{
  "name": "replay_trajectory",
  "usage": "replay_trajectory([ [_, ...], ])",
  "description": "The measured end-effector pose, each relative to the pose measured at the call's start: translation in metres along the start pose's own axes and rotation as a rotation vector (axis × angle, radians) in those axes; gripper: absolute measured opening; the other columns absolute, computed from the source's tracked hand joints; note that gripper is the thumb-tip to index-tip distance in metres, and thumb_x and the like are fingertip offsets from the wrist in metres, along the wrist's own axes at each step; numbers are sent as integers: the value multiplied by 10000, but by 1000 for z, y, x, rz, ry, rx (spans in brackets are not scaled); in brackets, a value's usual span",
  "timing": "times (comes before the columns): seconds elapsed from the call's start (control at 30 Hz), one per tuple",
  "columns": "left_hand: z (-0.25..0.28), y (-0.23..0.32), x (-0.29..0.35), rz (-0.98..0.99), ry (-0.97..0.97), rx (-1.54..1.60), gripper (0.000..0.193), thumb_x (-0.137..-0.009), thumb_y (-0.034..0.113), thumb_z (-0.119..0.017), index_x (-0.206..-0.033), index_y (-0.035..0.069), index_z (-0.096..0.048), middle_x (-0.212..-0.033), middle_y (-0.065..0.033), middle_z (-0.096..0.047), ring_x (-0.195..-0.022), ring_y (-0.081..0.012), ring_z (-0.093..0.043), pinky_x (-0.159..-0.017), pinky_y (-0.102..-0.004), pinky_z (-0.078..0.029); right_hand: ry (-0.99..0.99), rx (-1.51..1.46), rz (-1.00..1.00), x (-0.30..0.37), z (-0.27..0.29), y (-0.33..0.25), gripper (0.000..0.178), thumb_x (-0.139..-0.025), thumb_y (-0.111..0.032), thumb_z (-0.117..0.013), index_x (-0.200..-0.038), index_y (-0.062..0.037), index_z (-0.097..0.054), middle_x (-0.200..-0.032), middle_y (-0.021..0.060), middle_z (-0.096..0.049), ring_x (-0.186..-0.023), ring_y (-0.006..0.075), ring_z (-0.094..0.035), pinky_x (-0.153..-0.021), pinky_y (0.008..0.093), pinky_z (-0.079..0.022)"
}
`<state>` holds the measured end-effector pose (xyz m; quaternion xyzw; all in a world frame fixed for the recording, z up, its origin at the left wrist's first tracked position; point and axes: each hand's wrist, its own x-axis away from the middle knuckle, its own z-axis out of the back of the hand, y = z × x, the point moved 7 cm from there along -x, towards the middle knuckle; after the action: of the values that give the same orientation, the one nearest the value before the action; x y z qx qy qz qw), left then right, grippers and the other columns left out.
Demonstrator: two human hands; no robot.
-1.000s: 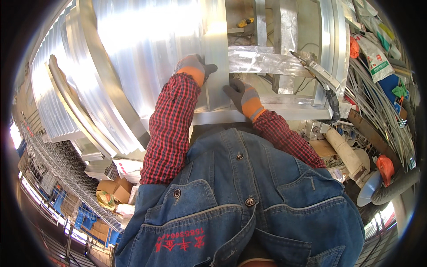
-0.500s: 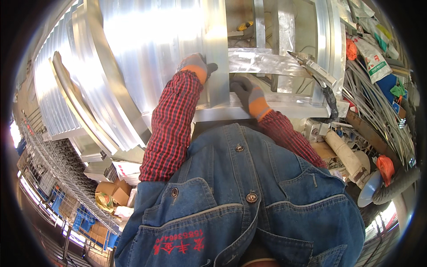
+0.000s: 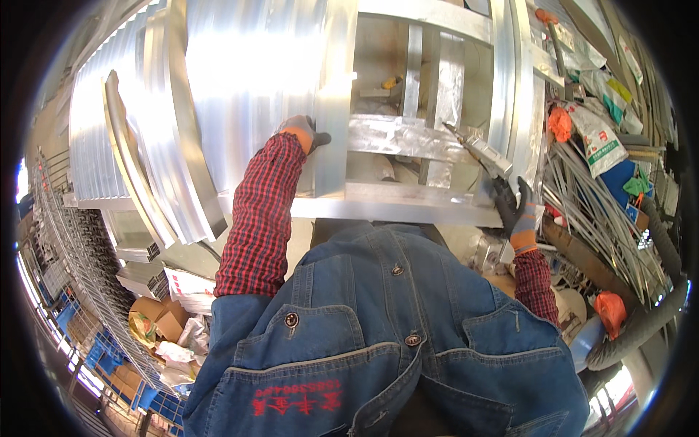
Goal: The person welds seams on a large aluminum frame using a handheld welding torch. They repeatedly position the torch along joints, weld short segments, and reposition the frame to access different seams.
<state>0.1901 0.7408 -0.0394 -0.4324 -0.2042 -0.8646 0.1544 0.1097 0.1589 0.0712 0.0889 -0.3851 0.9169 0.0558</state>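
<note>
The left hand (image 3: 302,132), in a grey and orange glove, lies at the centre of the frame on the pale metal strip (image 3: 333,95) and the shiny ribbed sheets (image 3: 251,95) beside it. Its thumb points right across the strip; the fingers are partly hidden, so I cannot tell whether its grip is closed on an edge. The strip runs from the top of the frame down to the front rail (image 3: 393,211) of the bench, and the sheets fill the upper left.

The right hand (image 3: 514,207) is to the right of centre, at the right end of the rail. Its grip is open, with dark fingers spread upward and apart, just below the grey tool (image 3: 489,155), whose narrow tip points to the upper left. The tool lies by the right end of a flat crosspiece (image 3: 393,137) that spans the open part of the bench.

At the right of the frame are a bundle of thin rods (image 3: 582,193), a white bag (image 3: 598,142) and, lower, an orange bag (image 3: 610,315) near a grey hose (image 3: 637,335). A cardboard box (image 3: 169,319) sits at the lower left.
</note>
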Motion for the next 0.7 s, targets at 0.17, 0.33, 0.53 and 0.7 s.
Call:
replay_trajectory([
  [0.17,-3,-3,0,103,-38,9,742,-891,506,-882,-1433,31,-705,-1442,-176,-718,-1360,-355,-659,-1168,-470,-523,-184,299,9,-47,-27,22,628,-870,-317,-866,-1366,6,-657,-1205,256,-721,-1083,448,-707,-984,508,-576],
  [0.33,-5,-6,-4,134,-10,-11,712,-874,523,-896,-1366,36,-729,-1301,-164,-756,-1213,-323,-698,-1078,-450,-551,-241,319,-30,-61,-36,18,507,-899,-370,-844,-1258,-24,-748,-1129,215,-751,-1020,407,-736,-915,486,-581],
  [0.53,-10,-18,-15,134,37,19,678,-864,531,-900,-1272,12,-744,-1035,-129,-802,-834,-235,-756,-810,-411,-621,-252,229,-153,-75,-44,27,523,-926,-377,-838,-1334,-61,-755,-1173,187,-810,-1074,353,-784,-944,426,-599],
  [0.7,-9,-15,-14,77,-15,95,708,-874,546,-897,-1281,-7,-726,-989,-124,-801,-800,-228,-751,-765,-408,-623,-421,35,-285,-80,-47,29,548,-950,-350,-835,-1383,-29,-732,-1182,161,-820,-1091,258,-780,-949,371,-596],
])
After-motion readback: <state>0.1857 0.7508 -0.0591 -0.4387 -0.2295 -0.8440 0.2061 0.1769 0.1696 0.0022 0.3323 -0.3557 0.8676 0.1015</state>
